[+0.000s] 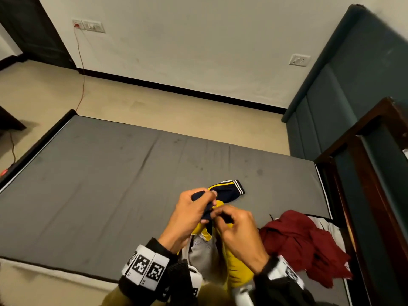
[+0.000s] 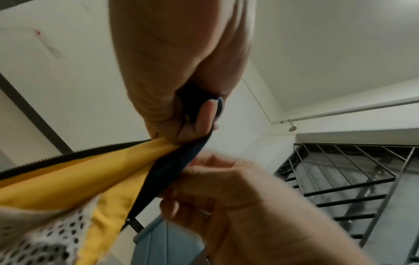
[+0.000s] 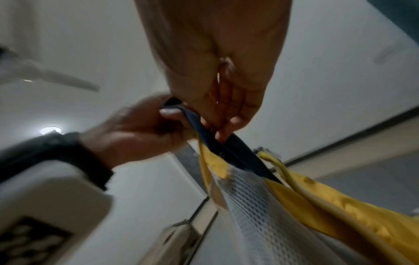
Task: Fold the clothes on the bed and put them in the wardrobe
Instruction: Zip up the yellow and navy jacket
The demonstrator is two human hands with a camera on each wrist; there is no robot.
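Yellow-and-navy jacket point(image 1: 223, 217) held up over the near edge of the grey mattress point(image 1: 110, 184), both hands working at its navy collar edge. From the head camera, the left hand point(image 1: 189, 217) has its fingers curled round a fold of navy cloth, and the right hand point(image 1: 236, 230) pinches the same edge just beside it, at about 3 o'clock of the left. One striped cuff point(image 1: 237, 186) lies on the mattress at 12 o'clock of the hands; the body hangs toward 6 o'clock, so the long axis runs roughly away from the person, sleeve end farthest. A maroon garment point(image 1: 304, 244) sits heaped at 3 o'clock, still unfolded.

Left wrist camera: the left hand's fingers point(image 2: 204, 114) clamp the navy edge, an open zip point(image 2: 68, 157) trailing to 9 o'clock with white mesh lining point(image 2: 45, 242) below.

Right wrist camera: the right hand's fingertips point(image 3: 224, 132) nip the navy strip, yellow cloth sagging toward 5 o'clock.

The fabric looks light, limp and rather slick, likely to slide out of a loose fold; the collar and shoulder seams seem the firmest places to take hold, and the zip probably wants aligning first.
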